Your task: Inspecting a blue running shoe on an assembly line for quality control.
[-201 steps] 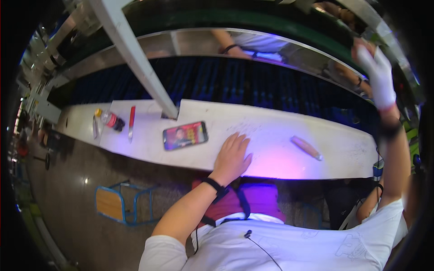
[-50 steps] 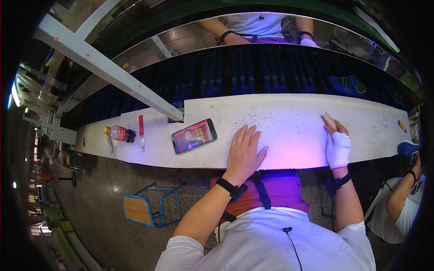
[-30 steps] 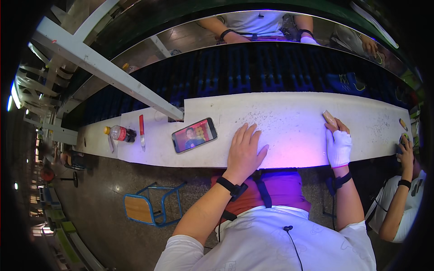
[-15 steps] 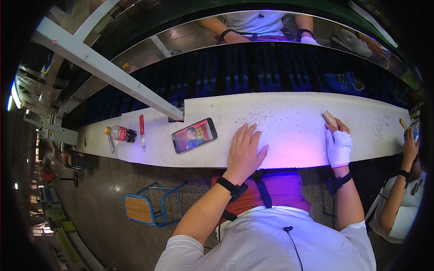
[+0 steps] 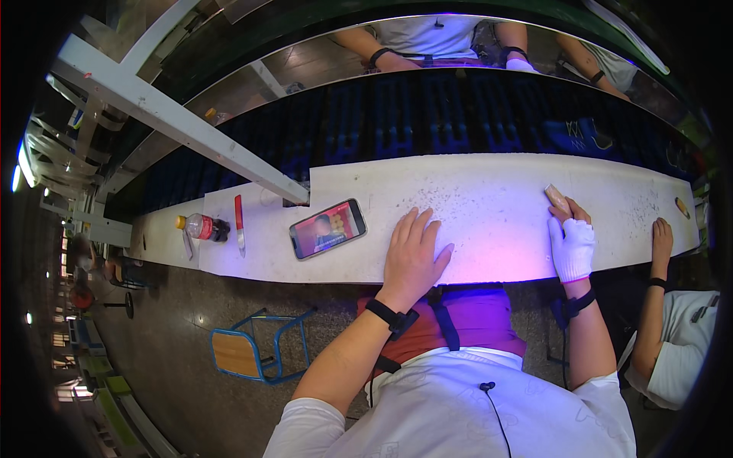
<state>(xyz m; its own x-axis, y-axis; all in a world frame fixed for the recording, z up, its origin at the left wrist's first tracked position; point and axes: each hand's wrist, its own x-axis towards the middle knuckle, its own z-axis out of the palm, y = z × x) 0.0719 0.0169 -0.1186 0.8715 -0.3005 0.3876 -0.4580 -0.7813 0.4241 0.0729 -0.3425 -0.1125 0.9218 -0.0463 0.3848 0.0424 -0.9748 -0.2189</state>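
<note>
My left hand [image 5: 412, 248], bare, lies palm down on the white worktop [image 5: 489, 179] with fingers stretched and nothing held. To its left rests a smartphone [image 5: 328, 228] with a lit screen. My right hand [image 5: 571, 240] wears a white glove that leaves the fingertips bare. Its fingers are closed on a small tan oblong piece [image 5: 557, 199], whose far end sticks out past the fingertips; whether it is a tool handle or a block I cannot tell. Dark crumbs are scattered on the worktop between and beyond my hands.
A red-handled knife [image 5: 240, 225] and a dark drink bottle [image 5: 205, 227] stand left of the phone. Behind runs a dark slatted conveyor [image 5: 382, 126] bearing a blue shoe [image 5: 578, 136]. A white beam [image 5: 183, 118] crosses at left; a co-worker's hand [image 5: 662, 238] rests at right.
Both my hands have stayed in place. At the right, the co-worker's hand has let go of what it held and now lies on the worktop, a small yellowish piece beyond it.
</note>
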